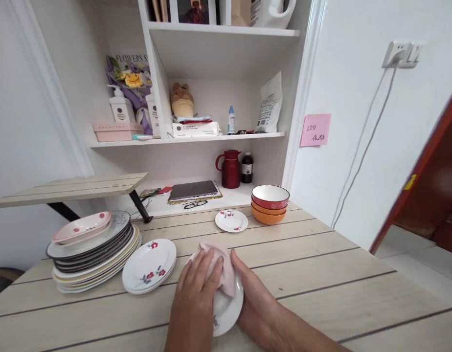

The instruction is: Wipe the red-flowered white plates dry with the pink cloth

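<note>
A white plate (228,313) with a floral mark is tilted between my hands over the wooden table. My left hand (198,288) presses a pale pink cloth (226,276) against the plate's face, fingers bent over it. At the plate's right edge, my right hand (257,300) grips the rim, its thumb along the upper side and the other fingers hidden behind. Left of my hands lie a few stacked white plates with red flowers (147,264). One small flowered plate (231,221) rests beyond them, near the table's back.
A tall stack of plates (96,249) topped by pink-rimmed dishes stands at the left, beside a raised wooden shelf (75,188). Stacked bowls (269,208) are at the back right. Behind, on the white ledge, are a laptop (192,190), glasses and a red jug (231,170).
</note>
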{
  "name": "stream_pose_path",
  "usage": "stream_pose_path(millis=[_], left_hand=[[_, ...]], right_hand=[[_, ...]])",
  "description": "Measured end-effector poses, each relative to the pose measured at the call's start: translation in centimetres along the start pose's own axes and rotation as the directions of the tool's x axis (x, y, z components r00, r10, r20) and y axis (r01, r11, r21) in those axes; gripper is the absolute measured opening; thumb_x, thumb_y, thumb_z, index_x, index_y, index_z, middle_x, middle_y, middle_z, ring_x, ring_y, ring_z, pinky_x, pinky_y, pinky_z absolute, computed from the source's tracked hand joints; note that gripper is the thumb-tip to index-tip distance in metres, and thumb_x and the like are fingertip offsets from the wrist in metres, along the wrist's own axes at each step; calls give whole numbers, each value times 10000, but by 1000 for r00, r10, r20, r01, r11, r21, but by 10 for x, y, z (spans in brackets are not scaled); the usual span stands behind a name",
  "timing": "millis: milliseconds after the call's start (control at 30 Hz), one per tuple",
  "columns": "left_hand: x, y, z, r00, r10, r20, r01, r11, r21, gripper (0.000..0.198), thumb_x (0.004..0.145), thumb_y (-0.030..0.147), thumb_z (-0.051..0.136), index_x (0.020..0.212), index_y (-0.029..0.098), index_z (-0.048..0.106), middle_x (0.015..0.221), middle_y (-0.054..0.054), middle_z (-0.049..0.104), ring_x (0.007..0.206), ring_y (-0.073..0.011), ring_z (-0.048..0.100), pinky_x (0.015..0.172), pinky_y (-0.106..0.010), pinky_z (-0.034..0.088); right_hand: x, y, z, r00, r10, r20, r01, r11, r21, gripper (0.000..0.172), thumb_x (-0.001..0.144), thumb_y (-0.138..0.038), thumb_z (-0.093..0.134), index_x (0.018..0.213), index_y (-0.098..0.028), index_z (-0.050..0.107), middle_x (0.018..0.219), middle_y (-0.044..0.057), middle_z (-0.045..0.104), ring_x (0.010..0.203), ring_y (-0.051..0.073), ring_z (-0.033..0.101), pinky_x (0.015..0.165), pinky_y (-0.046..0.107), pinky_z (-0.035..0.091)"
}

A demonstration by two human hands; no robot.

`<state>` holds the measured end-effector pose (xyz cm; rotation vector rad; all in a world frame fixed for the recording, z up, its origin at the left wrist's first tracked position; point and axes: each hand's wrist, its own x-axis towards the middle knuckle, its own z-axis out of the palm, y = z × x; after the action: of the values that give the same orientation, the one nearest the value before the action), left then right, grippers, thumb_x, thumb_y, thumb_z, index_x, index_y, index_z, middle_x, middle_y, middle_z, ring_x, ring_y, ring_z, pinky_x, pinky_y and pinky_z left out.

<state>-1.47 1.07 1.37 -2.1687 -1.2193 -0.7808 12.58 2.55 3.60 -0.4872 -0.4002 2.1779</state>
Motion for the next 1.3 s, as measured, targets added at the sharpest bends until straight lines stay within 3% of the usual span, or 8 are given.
stream_pose_path(millis=[100,233,300,433,667,900,1100,1300], left_hand=[[2,1,1,995,96,36,-94,994,-53,598,801,24,440,1333,290,506,1376,-22,555,1285,-209,484,1057,-425,389],[3,3,5,972,234,9,-230,960,-163,410,858,162,500,1224,323,591,1284,-2,627,1246,-188,515,1086,-401,345],[2,2,5,975,221,13,-217,964,-155,382,848,161,519,1173,336,614,1247,17,650,1215,-185,539,1093,-401,333],[-2,-3,4,997,66,27,-64,996,-59,446,781,36,480,1073,323,656,1214,23,670,1134,-209,599,1065,-462,358],[-6,-6,5,999,-53,8,53,998,-14,498,806,17,413,1178,270,627,1302,-29,616,1217,-233,544,1020,-475,423],[-3,1,7,999,-27,40,28,999,-24,608,756,-10,398,1323,176,515,1393,-74,534,1313,-232,451,1059,-440,404],[-1,12,10,989,91,116,-85,995,-56,606,824,109,472,1420,156,374,1472,-77,432,1345,-226,414,1014,-390,469],[0,14,5,970,201,139,-179,971,-156,558,817,95,507,1355,231,452,1415,-17,512,1309,-195,464,1023,-378,477]], right_hand=[[3,-5,-7,999,37,-3,-36,998,57,645,848,-627,490,1183,-93,628,952,111,739,893,208,670,883,299,462],[6,-22,-11,991,76,-106,-70,996,58,683,804,-662,524,1098,-59,648,840,120,734,780,220,679,795,307,490],[6,-31,-10,994,30,-107,-26,999,39,699,830,-657,482,1139,-47,628,906,147,734,809,233,681,812,327,488],[4,-40,-5,995,-70,-75,72,997,15,674,878,-620,419,1260,-86,569,1066,158,715,940,257,671,889,370,464],[3,-26,-8,998,24,-58,-27,998,-49,690,835,-646,484,1242,-100,597,1095,158,712,995,266,661,927,394,450],[2,-10,-2,990,-38,-135,24,994,-104,513,869,-486,559,1184,-88,631,1020,128,737,940,220,676,922,330,458],[2,-11,-3,982,-27,-187,10,996,-92,509,876,-527,528,1103,-91,660,962,120,746,899,214,691,867,314,487],[2,-25,-8,969,65,-239,-78,996,-42,565,824,-611,539,940,-73,670,788,134,734,803,248,699,806,341,503]])
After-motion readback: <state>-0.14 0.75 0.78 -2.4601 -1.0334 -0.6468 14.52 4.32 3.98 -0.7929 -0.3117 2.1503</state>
